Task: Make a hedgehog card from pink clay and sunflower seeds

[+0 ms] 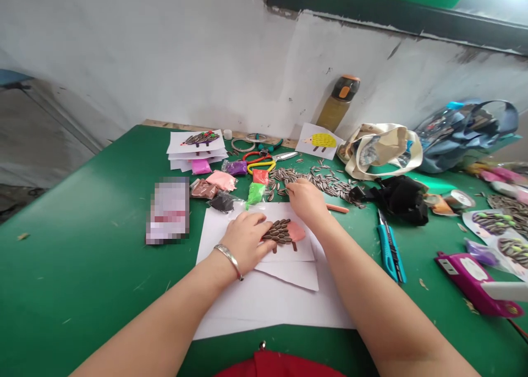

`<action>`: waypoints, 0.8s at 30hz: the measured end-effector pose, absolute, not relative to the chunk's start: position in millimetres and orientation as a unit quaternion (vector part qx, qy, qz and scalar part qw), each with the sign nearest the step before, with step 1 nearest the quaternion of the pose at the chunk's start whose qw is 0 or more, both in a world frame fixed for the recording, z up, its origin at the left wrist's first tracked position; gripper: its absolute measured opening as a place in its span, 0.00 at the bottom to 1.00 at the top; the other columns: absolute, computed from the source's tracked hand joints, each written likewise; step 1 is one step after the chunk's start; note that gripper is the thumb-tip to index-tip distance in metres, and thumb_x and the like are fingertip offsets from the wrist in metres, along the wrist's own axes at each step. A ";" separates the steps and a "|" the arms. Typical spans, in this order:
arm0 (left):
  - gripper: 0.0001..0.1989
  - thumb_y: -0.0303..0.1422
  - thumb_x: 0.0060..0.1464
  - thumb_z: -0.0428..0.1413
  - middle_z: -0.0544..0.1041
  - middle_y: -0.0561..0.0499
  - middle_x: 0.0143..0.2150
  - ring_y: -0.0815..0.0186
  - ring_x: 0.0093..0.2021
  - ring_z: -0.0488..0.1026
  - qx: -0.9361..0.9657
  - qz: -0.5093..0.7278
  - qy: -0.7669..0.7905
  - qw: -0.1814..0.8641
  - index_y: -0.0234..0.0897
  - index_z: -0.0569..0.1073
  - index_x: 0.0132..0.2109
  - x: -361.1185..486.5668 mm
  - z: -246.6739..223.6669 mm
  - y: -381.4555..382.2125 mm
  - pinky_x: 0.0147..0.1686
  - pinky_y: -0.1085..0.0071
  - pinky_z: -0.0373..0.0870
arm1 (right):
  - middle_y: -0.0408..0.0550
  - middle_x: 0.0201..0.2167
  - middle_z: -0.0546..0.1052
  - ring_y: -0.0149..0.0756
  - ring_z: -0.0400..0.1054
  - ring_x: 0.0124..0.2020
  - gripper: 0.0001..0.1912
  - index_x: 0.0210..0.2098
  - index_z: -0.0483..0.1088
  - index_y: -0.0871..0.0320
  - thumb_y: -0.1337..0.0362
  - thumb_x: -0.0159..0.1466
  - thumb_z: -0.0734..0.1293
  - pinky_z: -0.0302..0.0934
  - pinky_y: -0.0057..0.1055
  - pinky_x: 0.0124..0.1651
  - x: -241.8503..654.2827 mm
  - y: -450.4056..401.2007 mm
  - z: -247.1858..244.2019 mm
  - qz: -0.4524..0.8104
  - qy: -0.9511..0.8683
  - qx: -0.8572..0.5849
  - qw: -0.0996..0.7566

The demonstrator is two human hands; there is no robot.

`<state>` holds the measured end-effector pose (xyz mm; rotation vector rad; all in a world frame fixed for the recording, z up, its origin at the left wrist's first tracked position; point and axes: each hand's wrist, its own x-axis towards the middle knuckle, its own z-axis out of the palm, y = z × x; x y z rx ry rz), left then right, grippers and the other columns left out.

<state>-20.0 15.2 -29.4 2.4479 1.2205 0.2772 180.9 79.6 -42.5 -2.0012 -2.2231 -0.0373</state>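
Observation:
My left hand [246,239] lies on a card with a hedgehog picture, fingers spread beside its body. Sunflower seeds [278,232] cover the left part of the hedgehog in overlapping rows, and its right part is smooth pink clay [296,231]. This card rests on another card [295,275] and larger white sheets [231,311]. At the near edge of a loose pile of striped sunflower seeds [330,181], my right hand [306,201] has its fingers drawn together. Whatever is between those fingertips is too small to make out. A silver bangle [229,260] circles my left wrist.
Bagged coloured clay [223,180], scissors [264,165] and finished cards [196,143] lie behind my left hand. To the right are a blue utility knife [390,250], a black cloth item [402,201], a magenta glue gun [474,283] and bags [379,151]. A bottle [338,102] leans against the wall.

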 end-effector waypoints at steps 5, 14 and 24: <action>0.14 0.41 0.54 0.55 0.71 0.47 0.51 0.56 0.48 0.66 0.873 0.103 0.436 0.194 0.40 0.75 0.46 -20.2 -30.0 14.8 0.49 0.59 0.63 | 0.52 0.37 0.72 0.37 0.66 0.39 0.16 0.35 0.73 0.58 0.69 0.65 0.54 0.53 0.30 0.37 177.5 80.6 -49.1 -0.023 -0.741 -0.669 0.055; 0.13 0.41 0.54 0.54 0.71 0.47 0.49 0.57 0.46 0.66 0.875 0.119 0.428 0.191 0.41 0.75 0.43 -20.6 -30.7 15.0 0.47 0.60 0.63 | 0.54 0.38 0.70 0.41 0.64 0.40 0.13 0.37 0.70 0.59 0.76 0.61 0.57 0.54 0.32 0.39 170.8 73.6 -41.7 -0.046 -0.750 -0.659 0.030; 0.14 0.41 0.54 0.55 0.71 0.47 0.49 0.57 0.46 0.65 0.870 0.113 0.433 0.207 0.40 0.75 0.44 -20.4 -30.3 15.5 0.47 0.60 0.63 | 0.56 0.39 0.70 0.44 0.61 0.42 0.14 0.39 0.68 0.62 0.77 0.61 0.54 0.53 0.36 0.44 168.7 65.8 -33.1 -0.086 -0.725 -0.678 0.091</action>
